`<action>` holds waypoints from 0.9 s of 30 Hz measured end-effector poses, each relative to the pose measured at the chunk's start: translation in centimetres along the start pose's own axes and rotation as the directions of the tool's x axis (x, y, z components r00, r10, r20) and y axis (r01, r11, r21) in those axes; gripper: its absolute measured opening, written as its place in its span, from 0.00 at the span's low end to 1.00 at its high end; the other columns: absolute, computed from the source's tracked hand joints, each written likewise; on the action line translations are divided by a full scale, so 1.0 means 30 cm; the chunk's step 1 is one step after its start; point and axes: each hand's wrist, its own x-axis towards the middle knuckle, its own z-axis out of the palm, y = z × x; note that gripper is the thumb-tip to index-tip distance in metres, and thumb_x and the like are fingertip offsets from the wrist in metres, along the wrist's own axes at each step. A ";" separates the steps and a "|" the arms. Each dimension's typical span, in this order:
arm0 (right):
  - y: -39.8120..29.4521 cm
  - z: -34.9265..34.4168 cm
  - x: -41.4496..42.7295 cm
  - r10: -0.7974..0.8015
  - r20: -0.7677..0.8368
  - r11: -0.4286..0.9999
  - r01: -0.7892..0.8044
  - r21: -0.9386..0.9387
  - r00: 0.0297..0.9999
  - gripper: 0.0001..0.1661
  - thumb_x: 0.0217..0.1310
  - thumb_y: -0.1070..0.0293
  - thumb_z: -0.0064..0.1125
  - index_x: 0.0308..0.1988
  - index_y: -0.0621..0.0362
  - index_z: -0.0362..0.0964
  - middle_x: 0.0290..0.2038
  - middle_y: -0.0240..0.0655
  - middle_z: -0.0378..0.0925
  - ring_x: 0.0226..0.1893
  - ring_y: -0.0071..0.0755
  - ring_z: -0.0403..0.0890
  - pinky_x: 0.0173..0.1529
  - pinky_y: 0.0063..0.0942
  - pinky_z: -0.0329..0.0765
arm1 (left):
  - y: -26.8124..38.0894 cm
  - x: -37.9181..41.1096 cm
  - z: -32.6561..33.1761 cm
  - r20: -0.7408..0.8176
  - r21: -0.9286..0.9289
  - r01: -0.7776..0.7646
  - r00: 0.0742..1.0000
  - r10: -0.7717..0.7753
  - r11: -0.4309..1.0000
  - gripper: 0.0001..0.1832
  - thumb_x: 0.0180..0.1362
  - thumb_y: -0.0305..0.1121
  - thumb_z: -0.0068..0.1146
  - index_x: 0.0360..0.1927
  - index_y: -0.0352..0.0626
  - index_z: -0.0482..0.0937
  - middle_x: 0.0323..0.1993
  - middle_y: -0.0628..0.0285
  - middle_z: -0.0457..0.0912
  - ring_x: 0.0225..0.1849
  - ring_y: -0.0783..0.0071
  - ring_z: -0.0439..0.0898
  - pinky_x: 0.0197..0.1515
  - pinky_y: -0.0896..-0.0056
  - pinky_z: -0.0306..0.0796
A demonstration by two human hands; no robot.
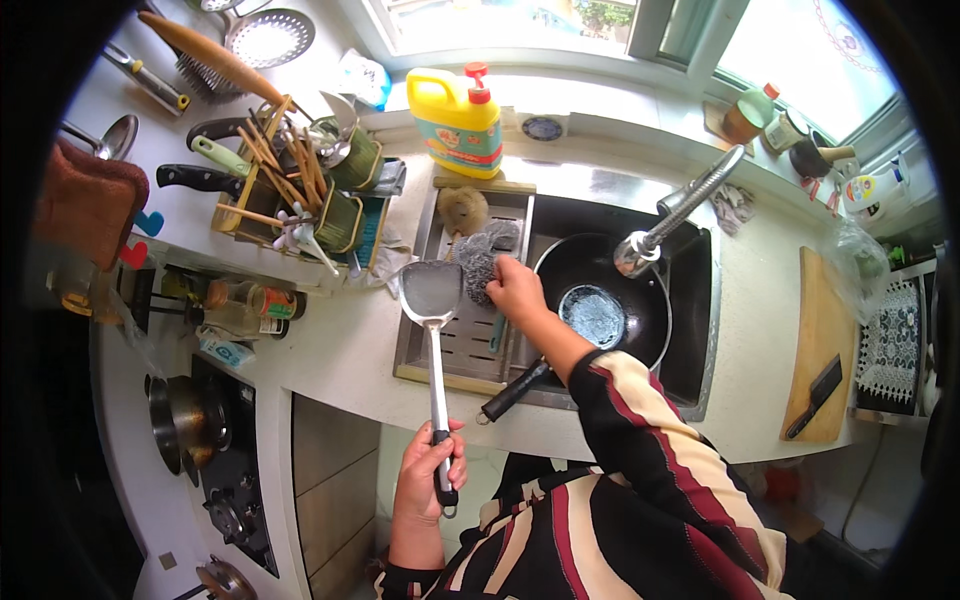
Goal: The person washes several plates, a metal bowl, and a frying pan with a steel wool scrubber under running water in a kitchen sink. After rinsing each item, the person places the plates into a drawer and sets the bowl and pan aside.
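Note:
My left hand (pixel 435 465) grips the black-and-steel handle of a metal wok spatula (pixel 433 292), whose wide blade points away from me over the left edge of a slotted drain tray (pixel 457 352). My right hand (pixel 519 291) is closed at the right side of a grey steel wool scrubber (pixel 478 274) above that tray; its fingertips are partly hidden. A round fibre pot brush (pixel 461 210) lies at the tray's far end. Right of the tray, a black wok (pixel 637 315) with shallow water rests in the sink, its handle (pixel 514 390) sticking out over the front edge.
The faucet (pixel 637 251) arches over the wok. A yellow detergent jug (pixel 455 124) stands behind the tray. At left is a utensil caddy (pixel 300 202) with chopsticks and knives. A cleaver (pixel 814 397) lies on a cutting board (pixel 814 322) at right. A pot (pixel 184 424) sits on the stove.

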 end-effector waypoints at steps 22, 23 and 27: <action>0.495 -0.791 -0.309 0.344 0.288 -0.055 -0.287 0.956 0.893 0.27 0.51 0.60 0.53 0.50 0.61 0.64 0.54 0.48 0.66 0.56 0.45 0.66 0.55 0.42 0.69 | -0.132 0.230 0.316 0.156 0.287 0.345 0.904 -0.399 0.894 0.10 0.57 0.24 0.45 0.43 0.35 0.66 0.25 0.63 0.68 0.17 0.81 0.65 0.17 0.81 0.60; 0.512 -0.800 -0.273 0.373 0.124 0.204 -0.212 0.956 0.919 0.29 0.49 0.62 0.55 0.51 0.62 0.63 0.54 0.47 0.66 0.55 0.44 0.67 0.53 0.38 0.69 | -0.135 0.234 0.326 0.155 0.296 0.347 0.902 -0.403 0.890 0.10 0.57 0.24 0.45 0.43 0.35 0.66 0.25 0.63 0.68 0.17 0.81 0.64 0.17 0.81 0.59; 0.464 -0.799 -0.121 0.154 -0.533 0.954 0.015 0.300 0.832 0.36 0.47 0.67 0.58 0.57 0.65 0.58 0.51 0.44 0.68 0.53 0.40 0.68 0.50 0.30 0.69 | -0.142 0.233 0.343 0.139 0.289 0.361 0.900 -0.412 0.887 0.10 0.58 0.24 0.45 0.43 0.35 0.66 0.25 0.63 0.68 0.17 0.81 0.64 0.17 0.81 0.59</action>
